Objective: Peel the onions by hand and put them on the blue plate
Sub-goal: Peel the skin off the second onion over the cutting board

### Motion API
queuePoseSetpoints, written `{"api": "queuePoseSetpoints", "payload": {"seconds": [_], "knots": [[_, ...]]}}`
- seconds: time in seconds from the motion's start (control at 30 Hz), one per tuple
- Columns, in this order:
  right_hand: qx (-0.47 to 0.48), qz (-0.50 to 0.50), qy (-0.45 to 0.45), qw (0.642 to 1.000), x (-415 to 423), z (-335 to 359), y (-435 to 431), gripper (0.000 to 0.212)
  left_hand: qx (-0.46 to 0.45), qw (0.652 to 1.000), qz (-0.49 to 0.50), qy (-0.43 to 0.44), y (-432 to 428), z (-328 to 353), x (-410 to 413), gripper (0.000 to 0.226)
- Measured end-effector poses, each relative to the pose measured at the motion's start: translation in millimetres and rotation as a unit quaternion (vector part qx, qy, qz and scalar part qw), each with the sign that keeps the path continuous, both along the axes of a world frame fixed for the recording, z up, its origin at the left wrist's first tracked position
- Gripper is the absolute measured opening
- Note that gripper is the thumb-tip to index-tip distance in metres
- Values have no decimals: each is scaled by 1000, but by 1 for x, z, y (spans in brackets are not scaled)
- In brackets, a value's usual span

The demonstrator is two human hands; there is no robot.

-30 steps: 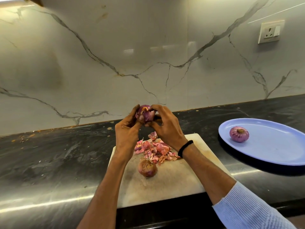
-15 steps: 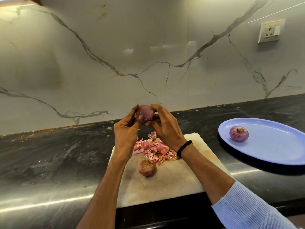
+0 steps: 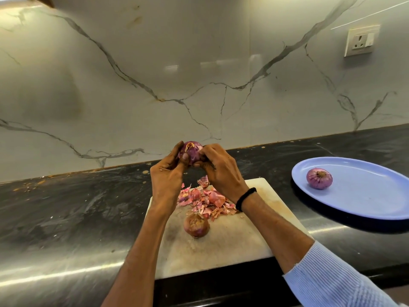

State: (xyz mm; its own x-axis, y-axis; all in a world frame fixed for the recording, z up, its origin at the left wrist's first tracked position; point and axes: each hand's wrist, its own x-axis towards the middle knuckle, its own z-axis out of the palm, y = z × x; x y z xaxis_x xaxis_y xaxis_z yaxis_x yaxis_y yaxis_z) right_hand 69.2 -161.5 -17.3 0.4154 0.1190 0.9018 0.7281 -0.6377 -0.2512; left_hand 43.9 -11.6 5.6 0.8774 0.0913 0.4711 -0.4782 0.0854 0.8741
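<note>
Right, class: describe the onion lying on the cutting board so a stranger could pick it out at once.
On the black counter lies a pale cutting board. Near its middle, beside the peel heap, sits the unpeeled onion. Unlike the held onion and the peeled onion on the blue plate, its skin is dull brown.

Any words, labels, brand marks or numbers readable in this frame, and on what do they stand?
None can be read.
The socket shows only pin holes and a switch; any marking on it is too small to tell.
The plate, board and sleeve show no print.
</note>
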Motion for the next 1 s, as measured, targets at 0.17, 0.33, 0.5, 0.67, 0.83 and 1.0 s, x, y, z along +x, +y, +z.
{"api": "queuePoseSetpoints", "payload": {"seconds": [0.17, 0.33, 0.5, 0.67, 0.83, 1.0], "knots": [[60, 56, 64, 995, -2, 5, -1, 26, -24, 1000, -5, -1, -1, 1, 0, 54], [78, 81, 63, 992, -1, 9, 0, 37, -44, 999, -6, 5, 0, 1, 1, 55], [79, 93, 72, 990, 0, 6, 0, 49, -39, 999, -10, 16, 2, 1, 3, 53], [36, 53, 41, 997, 3, 4, -1, 49, -32, 999, -20, 19, 3, 1, 5, 51], [23, 30, 20, 999, 3, 4, -2, 44, -33, 999, -21, 16, 3, 0, 5, 49], [14, 9, -4, 1000, 2, 3, -2, 24, -59, 998, -26, 25, 3, 0, 6, 47]]}}
